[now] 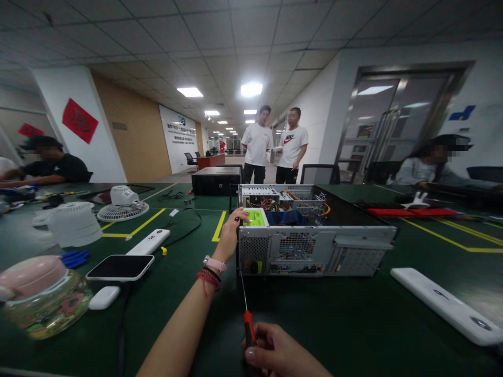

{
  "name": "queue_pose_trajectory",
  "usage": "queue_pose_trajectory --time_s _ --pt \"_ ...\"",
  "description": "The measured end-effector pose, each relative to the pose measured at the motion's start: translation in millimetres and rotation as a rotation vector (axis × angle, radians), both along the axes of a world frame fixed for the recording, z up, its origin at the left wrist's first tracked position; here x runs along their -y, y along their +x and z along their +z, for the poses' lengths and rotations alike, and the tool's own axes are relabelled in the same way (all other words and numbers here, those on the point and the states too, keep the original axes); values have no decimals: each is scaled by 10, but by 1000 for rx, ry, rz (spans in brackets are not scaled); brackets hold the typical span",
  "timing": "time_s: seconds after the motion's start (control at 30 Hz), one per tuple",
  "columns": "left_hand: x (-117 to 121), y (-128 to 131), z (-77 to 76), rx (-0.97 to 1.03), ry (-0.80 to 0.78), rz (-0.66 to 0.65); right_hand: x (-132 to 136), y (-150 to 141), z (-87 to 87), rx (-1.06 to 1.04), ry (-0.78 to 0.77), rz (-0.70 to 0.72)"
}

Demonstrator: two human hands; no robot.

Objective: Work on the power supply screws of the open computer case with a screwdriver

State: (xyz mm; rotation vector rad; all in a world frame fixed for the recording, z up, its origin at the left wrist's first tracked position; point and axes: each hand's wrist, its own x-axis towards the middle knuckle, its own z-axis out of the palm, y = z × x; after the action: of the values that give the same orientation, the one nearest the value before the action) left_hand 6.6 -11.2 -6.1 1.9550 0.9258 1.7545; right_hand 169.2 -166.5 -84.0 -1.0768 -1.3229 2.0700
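An open computer case (353, 246) lies on its side on the green table, its rear panel facing me. A power supply (256, 218) with a bright green label sits in its left corner, among cables. My left hand (232, 226) curls over the case's top left edge, fingertips at the power supply. In my right hand (275, 348) is a screwdriver (248, 327) with a red and black handle, pointing up and away from me. Its tip is near the rear panel's lower left corner; whether it sits in a screw is too small to tell.
Left on the table (176, 324) are a phone (121, 267), a white power bank (149, 242), a white earbud case (104, 298), a pink-lidded bottle (43, 298) and a small fan (123, 204). Another white power bank (444, 303) lies right. A black box (214, 183) stands behind; people are beyond.
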Motion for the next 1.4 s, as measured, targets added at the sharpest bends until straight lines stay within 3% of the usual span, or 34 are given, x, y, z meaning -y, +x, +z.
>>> queue_pose_trajectory --time_s 0.13,0.33,0.53,0.9,1.1,1.27,1.4 --pt "-7 0 -5 -1 0 -3 11 -16 15 49 43 2" --pt "-16 -3 -15 5 -2 -4 4 3 -116 -34 9 -19" --pt "-7 -5 -4 1 -3 -10 -6 35 -57 41 -25 -37" --pt "-7 -1 -4 25 -4 -34 12 104 -130 -231 -229 -54" --pt "-3 -2 1 28 -9 -30 -6 71 -90 -144 -152 -47" --pt "7 5 12 30 -6 -37 -57 50 -101 13 44 38" --pt "17 8 20 29 -13 -37 -61 23 -134 -32 125 33"
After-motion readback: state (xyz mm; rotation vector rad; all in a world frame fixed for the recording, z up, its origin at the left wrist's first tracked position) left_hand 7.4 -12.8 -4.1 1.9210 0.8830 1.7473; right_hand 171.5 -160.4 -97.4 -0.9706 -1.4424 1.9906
